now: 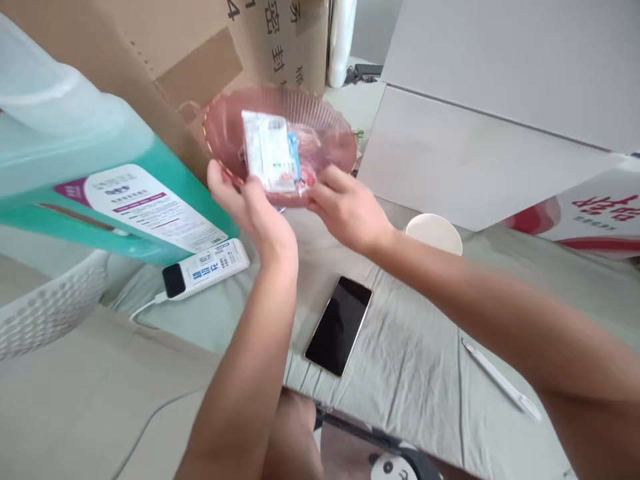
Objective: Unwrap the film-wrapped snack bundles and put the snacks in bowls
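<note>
Two forearms [250, 347], both mine, reach forward from the lower edge, the left rising nearly straight and the right crossing obliquely from the right; they converge at one pink bowl [225, 133] with a ribbed wall and a gold-edged rim. Bowl position: ahead of me, tilted so that its interior faces me. My left hand [265, 223] is bent back at the wrist, thumb apart from the fingers, and holds the bowl by its near left rim. My right hand [353, 210] is turned knuckles up at the near right rim, fingers bent and bunched beside one small red item [307, 179] in clear wrap; I cannot tell whether they close on the rim, on the wrap or merely rest there. Bowl contents: one white packet [265, 150], plus clear-wrapped pieces too blurred to count. Items on the cloth-covered surface [425, 347]: one black-faced phone [340, 327], lying flat between my forearms; one white pen [503, 380], to the right of my right forearm; one round white dish [434, 233], partly hidden behind that forearm; one white device [213, 267] with a black end and one attached cable [143, 310], left of my left wrist. Left side: one large jug [175, 167] of green liquid. Behind the bowl: one cardboard box [165, 40].
</note>
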